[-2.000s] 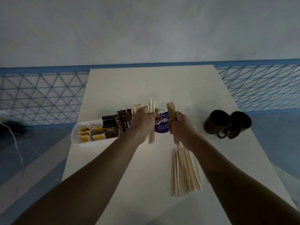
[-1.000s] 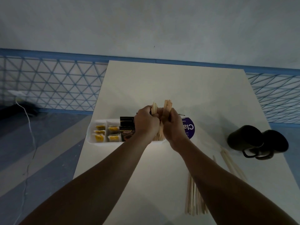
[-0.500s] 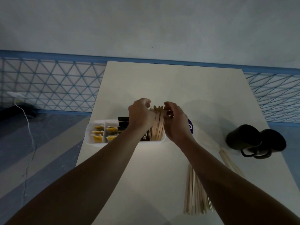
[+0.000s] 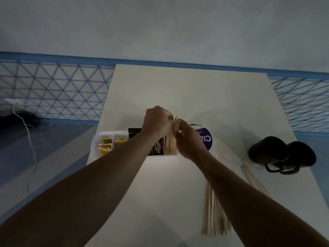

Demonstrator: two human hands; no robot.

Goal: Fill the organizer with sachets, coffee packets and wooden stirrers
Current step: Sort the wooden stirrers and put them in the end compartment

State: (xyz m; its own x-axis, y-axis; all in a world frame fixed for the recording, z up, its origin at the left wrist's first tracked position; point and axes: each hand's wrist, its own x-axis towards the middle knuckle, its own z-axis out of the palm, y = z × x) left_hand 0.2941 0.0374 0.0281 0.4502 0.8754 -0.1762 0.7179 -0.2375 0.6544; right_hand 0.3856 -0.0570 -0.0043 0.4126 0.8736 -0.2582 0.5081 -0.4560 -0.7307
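A white organizer lies across the table's left side. Yellow sachets fill its left compartments and dark coffee packets stand in the middle. A bunch of wooden stirrers stands upright in the compartment right of the packets. My left hand and my right hand press against the tops of that bunch from either side, fingers closed on it. A loose pile of stirrers lies on the table under my right forearm.
A purple round label shows at the organizer's right end. Two black mugs lie at the table's right edge, with a few stray stirrers beside them. A white cable runs over the floor at left.
Both hands brought their stirrers together and lowered them into the organizer. They opened around the bunch half a second ago and have now closed on its top.
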